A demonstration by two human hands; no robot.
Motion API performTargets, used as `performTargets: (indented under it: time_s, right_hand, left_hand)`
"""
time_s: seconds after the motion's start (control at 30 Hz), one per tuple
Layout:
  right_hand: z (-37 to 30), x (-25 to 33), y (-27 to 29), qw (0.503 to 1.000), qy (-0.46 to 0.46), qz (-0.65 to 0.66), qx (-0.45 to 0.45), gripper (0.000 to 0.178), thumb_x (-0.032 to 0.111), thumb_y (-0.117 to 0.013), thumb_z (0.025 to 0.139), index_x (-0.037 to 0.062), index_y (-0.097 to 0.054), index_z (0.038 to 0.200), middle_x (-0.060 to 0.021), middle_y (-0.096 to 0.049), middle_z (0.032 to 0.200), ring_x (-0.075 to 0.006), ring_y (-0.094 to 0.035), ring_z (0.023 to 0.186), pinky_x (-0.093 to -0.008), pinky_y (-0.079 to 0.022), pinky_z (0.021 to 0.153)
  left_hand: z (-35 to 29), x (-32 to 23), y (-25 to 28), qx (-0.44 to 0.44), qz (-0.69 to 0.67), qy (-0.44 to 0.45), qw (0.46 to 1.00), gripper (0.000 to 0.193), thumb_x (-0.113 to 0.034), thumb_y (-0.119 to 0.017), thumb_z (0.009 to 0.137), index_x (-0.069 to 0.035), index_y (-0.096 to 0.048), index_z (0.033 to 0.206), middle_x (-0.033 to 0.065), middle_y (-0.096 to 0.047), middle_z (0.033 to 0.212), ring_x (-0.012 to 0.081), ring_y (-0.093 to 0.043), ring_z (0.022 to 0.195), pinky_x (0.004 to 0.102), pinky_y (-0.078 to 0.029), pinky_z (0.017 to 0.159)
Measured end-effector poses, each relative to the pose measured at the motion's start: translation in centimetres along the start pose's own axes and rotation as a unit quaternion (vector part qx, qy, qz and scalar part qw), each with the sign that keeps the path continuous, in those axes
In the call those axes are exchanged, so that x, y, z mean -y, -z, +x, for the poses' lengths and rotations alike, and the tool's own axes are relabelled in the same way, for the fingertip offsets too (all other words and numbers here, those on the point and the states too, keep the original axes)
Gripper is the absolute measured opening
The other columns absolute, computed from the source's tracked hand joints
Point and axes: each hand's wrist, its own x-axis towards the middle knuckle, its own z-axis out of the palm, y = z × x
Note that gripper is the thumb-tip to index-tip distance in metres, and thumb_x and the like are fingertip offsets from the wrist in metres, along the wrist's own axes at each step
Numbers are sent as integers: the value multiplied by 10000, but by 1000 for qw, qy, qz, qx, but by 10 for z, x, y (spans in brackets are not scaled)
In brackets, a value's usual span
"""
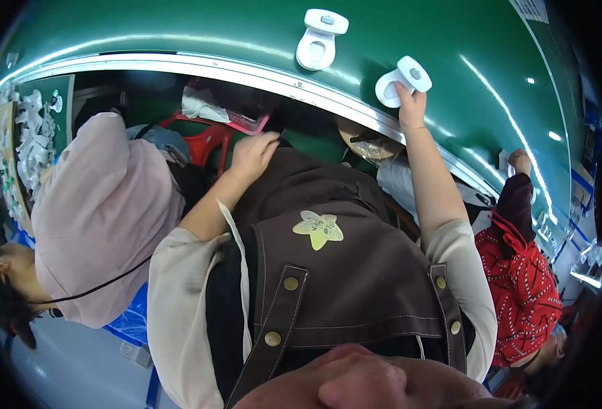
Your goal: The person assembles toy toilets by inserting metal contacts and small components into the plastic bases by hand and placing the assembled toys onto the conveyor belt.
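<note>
A person in a brown apron reaches the right hand (pixel 410 102) up to a white plastic part (pixel 403 81) lying on the green surface (pixel 451 41), just past its pale metal edge rail (pixel 260 76); the fingers curl onto the part's near end, touching it. The part is smooth and glossy, a rounded loop at one end joined to a squarish block with a small grey inset on top. A second white plastic part (pixel 320 38) of the same shape lies well apart to the left, farther onto the matte green surface, which shows long streaks of reflected light. The left hand (pixel 252 155) sits lower, below the rail, fingers bent and closed at the edge of the apron's dark fabric; whether it grips anything cannot be told. The apron (pixel 342 273) carries brass-coloured snaps and a pale yellow star patch (pixel 318 229). A co-worker in a pink top (pixel 103 211) stands at the left, another in red patterned cloth (pixel 522 286) at the right.
</note>
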Motion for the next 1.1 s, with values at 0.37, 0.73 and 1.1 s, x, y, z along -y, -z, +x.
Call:
performTargets:
  time_s: [0.37,0.73,1.1]
  right_hand:
    - [-49,1,12,992,12,44,114,451,106,-678,818,9,-548,1239,-72,-598,1167,-176,-556,1079,-339,-447,947]
    - [-55,12,26,982,93,-34,160,588,172,-692,734,-8,-533,1271,-124,-525,1310,-232,-502,1185,-355,-371,1038]
    - [-67,16,37,981,79,-52,167,653,75,-662,694,8,-472,1316,-105,-518,1278,-221,-510,1167,-345,-387,1033]
  left_hand:
    - [-267,115,-171,341,125,436,824,279,-265,-512,966,-18,-641,986,179,-689,983,318,-667,927,421,-511,797]
    - [-271,86,-144,261,110,498,820,255,-253,-525,969,-25,-638,988,150,-675,931,280,-651,877,392,-502,769]
    - [-140,125,-118,216,169,432,859,231,-242,-537,972,-33,-635,989,121,-660,880,243,-635,826,362,-493,742]
